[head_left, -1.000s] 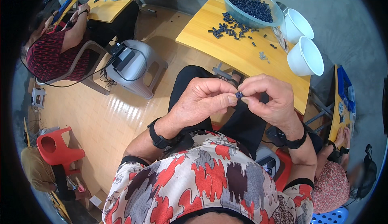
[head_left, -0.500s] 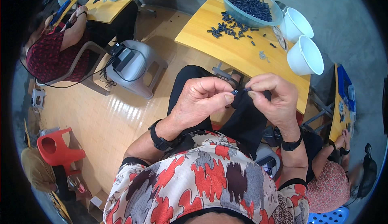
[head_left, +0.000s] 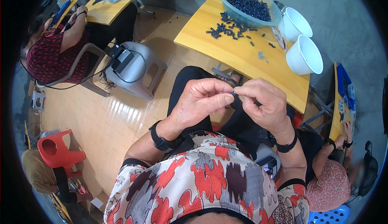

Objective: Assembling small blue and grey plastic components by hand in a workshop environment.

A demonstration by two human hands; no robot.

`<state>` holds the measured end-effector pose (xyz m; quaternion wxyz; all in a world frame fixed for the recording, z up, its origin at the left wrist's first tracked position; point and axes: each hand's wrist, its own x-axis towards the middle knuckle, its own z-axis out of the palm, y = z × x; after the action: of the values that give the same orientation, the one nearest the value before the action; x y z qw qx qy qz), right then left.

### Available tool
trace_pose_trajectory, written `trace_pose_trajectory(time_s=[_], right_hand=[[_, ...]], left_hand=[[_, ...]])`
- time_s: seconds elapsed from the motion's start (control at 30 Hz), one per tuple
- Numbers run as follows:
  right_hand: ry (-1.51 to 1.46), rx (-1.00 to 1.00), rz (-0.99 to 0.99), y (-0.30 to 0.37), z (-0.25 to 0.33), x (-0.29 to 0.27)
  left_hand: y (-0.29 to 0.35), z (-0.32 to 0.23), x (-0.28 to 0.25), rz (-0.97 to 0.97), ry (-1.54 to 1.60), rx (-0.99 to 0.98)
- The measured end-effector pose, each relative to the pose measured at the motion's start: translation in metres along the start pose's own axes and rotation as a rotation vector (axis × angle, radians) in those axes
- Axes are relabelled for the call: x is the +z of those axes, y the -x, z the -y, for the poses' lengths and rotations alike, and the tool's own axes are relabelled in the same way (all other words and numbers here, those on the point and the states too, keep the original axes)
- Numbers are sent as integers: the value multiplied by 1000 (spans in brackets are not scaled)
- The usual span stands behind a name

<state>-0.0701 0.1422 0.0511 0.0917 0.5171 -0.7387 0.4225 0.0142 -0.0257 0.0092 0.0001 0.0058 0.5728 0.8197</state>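
Note:
My left hand (head_left: 205, 100) is closed in a pinch, thumb against forefinger, around a small dark plastic piece (head_left: 234, 93) that is mostly covered by the fingertips. From the other side my right hand (head_left: 264, 103) meets it, its thumb and forefinger also pinched at the same piece. Whether the right fingertips hold a second part is hidden. Both hands are above my lap, short of the table's near edge. On the yellow table (head_left: 194, 30) similar small black pieces (head_left: 226, 30) lie loose beside a clear bowl (head_left: 277, 20) heaped with more of them.
Two white buckets (head_left: 305, 56) stand at the table's right, near a small cluster of tiny pale parts (head_left: 262, 55). A grey stool (head_left: 137, 68) with a black device is at left. Other people sit at tables left and right. A red chair (head_left: 60, 151) is at lower left.
My right hand has moved left, bringing its fingertips against the piece in my left hand; the gap between the hands has closed. My left hand has stayed nearly still.

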Motion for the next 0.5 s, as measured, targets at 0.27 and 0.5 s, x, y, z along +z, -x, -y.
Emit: trace_pose_trajectory(time_s=[0.27,0.5], right_hand=[[-53,28,-8,1,1,3],[-116,38,3,4,-1,8]], left_hand=[[1,3,0,-51,7,34],[1,3,-3,-34,33,77]])
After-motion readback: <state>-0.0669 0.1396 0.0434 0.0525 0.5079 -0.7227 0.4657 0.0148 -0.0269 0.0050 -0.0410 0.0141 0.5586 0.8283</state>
